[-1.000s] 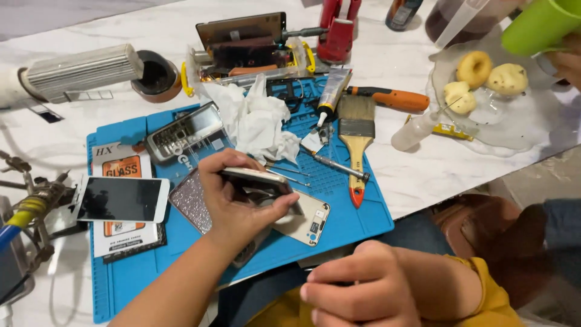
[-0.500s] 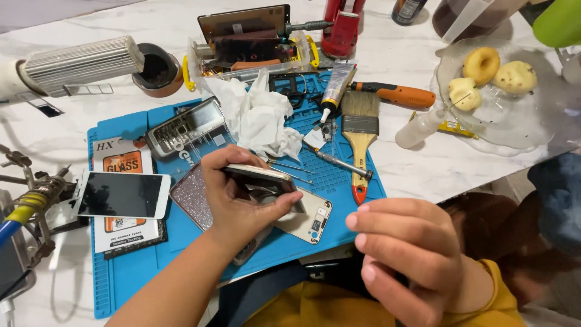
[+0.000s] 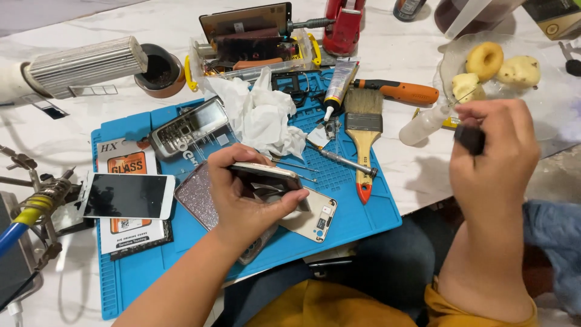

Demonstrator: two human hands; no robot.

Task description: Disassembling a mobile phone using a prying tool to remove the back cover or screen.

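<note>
At the centre of the frame, the left hand (image 3: pixel 242 203) gripped an opened phone (image 3: pixel 266 178) by its long edges above the blue mat (image 3: pixel 363 218). It looked thin, stiff and fragile, best held at the edges. At the right, well apart, the right hand (image 3: pixel 493 151) pinched a small dark tool (image 3: pixel 469 138)

Bright even overhead light, soft shadows (edges slightly blurred).

White marble bench (image 3: pixel 411 175), crowded with repair clutter.
Blue mat (image 3: pixel 357 224) spread across the middle; beside it an orange-handled screwdriver (image 3: pixel 396 92), a tape roll (image 3: pixel 160 69), a red tool (image 3: pixel 342 27) and a clear bowl (image 3: pixel 544 106).
</note>
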